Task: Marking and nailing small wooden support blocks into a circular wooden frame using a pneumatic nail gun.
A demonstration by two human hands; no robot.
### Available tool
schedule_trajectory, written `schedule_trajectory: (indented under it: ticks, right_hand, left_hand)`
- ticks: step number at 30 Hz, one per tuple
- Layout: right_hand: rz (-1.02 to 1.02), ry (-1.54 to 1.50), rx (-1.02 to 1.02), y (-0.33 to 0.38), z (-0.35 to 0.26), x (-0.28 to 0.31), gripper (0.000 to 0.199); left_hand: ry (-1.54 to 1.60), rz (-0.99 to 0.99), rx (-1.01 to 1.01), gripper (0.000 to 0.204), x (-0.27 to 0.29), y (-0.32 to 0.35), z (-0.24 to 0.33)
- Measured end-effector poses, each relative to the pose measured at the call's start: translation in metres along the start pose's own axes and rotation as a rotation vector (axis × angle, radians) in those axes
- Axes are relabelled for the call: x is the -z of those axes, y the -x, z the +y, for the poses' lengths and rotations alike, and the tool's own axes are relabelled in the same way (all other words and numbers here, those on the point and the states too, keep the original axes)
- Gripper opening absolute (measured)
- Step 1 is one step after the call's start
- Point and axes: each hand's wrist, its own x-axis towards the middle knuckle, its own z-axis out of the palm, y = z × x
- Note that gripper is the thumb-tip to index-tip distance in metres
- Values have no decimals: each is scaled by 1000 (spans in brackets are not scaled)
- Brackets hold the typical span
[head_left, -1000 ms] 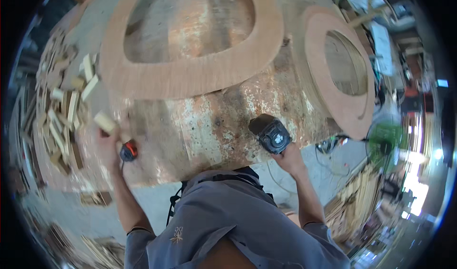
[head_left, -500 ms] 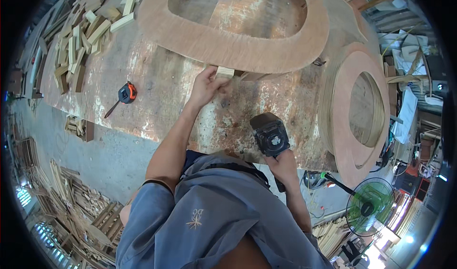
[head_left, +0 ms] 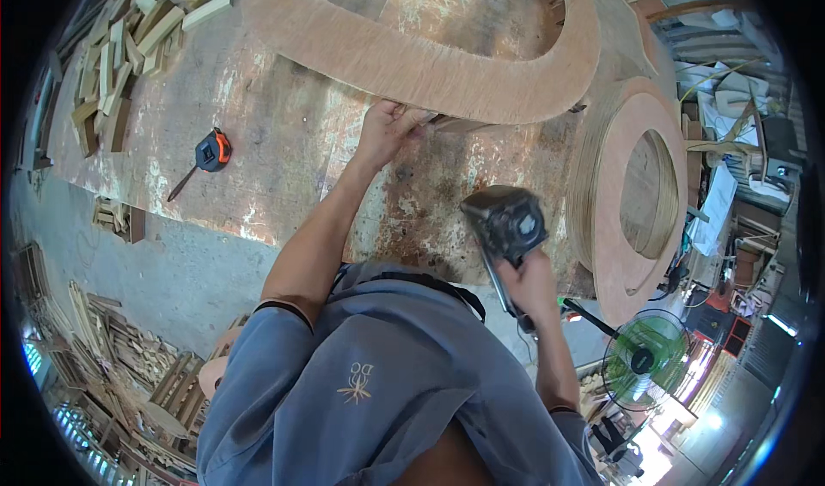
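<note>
A large plywood ring [head_left: 412, 69] with a wide rounded opening lies across the far part of the worn workbench [head_left: 284, 168]. At its near edge my left hand [head_left: 387, 132] is closed, with thumb and fingers pinching a small wood block that is now mostly hidden by the hand and the rim. Just right of those fingers, more wood blocks [head_left: 464, 126] show beneath the ring. My right hand [head_left: 528, 284] is wrapped round the handle of a black nail gun [head_left: 507, 224], held above the bench's near edge and apart from the ring. The gun is slightly blurred.
A stack of oval plywood rings [head_left: 612, 185] stands at the bench's right. On the left lie a tape measure [head_left: 212, 151], a thin dark screwdriver-like tool [head_left: 182, 183] and a heap of wood blocks [head_left: 129, 48]. A green fan [head_left: 644, 357] stands at lower right.
My left hand has moved up against the ring's edge, taking the wood block under the rim. The nail gun has risen slightly, shifted right and tilted. The whole view has turned a little.
</note>
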Motion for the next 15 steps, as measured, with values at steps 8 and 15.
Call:
schedule_trajectory:
  ticks: [8,15]
  right_hand:
    - [95,-436,-15,-22,-66,86,16]
    - [-77,-276,84,-72,-117,122,20]
  left_hand:
    - [143,114,-68,18,-16,6,-1]
    - [152,81,-92,17,-13,3,-10]
